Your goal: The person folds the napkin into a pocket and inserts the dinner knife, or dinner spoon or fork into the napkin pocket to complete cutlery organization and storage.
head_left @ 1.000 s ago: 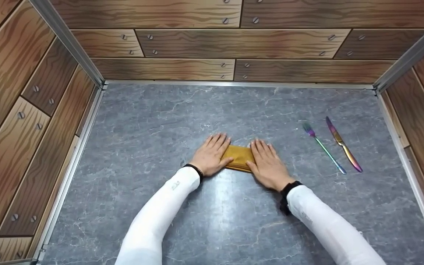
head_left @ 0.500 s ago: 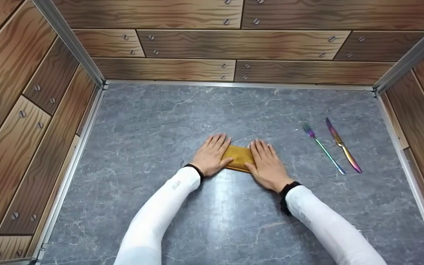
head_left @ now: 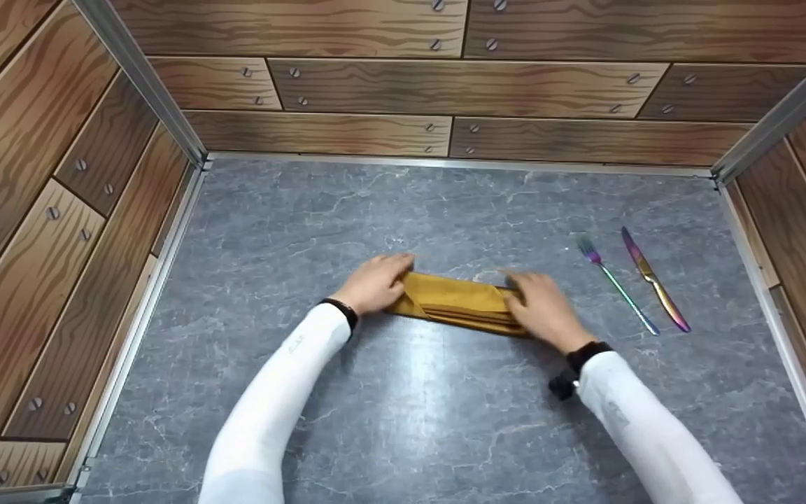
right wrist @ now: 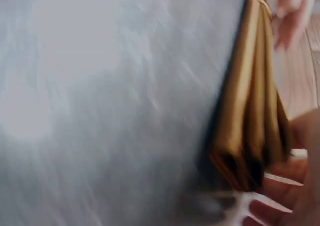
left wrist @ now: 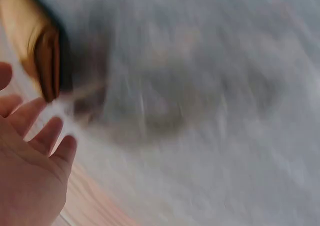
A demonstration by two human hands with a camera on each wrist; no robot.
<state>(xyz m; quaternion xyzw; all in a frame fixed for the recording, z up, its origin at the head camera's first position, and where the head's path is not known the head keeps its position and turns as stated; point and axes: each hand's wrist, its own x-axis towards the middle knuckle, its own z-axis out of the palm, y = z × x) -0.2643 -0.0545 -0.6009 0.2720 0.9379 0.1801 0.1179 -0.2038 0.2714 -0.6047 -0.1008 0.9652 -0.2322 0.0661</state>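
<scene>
A folded mustard-yellow napkin lies as a long narrow band on the grey marble tabletop. My left hand rests over its left end and my right hand over its right end. Both are motion-blurred. In the left wrist view the left hand's fingers are straight and loose, with the napkin's layered end just beyond them. The right wrist view shows the napkin's stacked folds, with the right hand's fingers spread beside its near end.
An iridescent fork and knife lie side by side to the right of the napkin. Wood-patterned walls with metal corner rails close off the table at the back, left and right.
The hands lay close together on the napkin's middle. They have slid apart to its two ends, so the whole band now shows between them.
</scene>
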